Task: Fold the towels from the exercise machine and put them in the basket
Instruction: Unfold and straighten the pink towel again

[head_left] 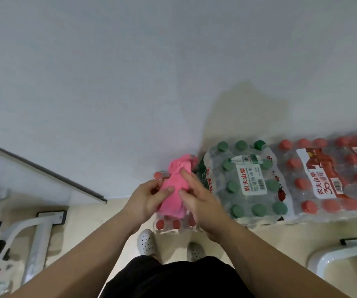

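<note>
A pink towel is bunched up between both my hands, held over a low pack of red-capped bottles. My left hand grips its left side with the thumb on top. My right hand presses on its right side, fingers spread over the cloth. The white basket with a black handle stands on the floor at the lower right, with nothing visible inside it. Part of the white exercise machine frame shows at the lower left.
Shrink-wrapped packs of bottles stand against the white wall: green caps right of my hands, red caps further right. A white ledge juts out at the left. My feet in white shoes stand on the beige floor.
</note>
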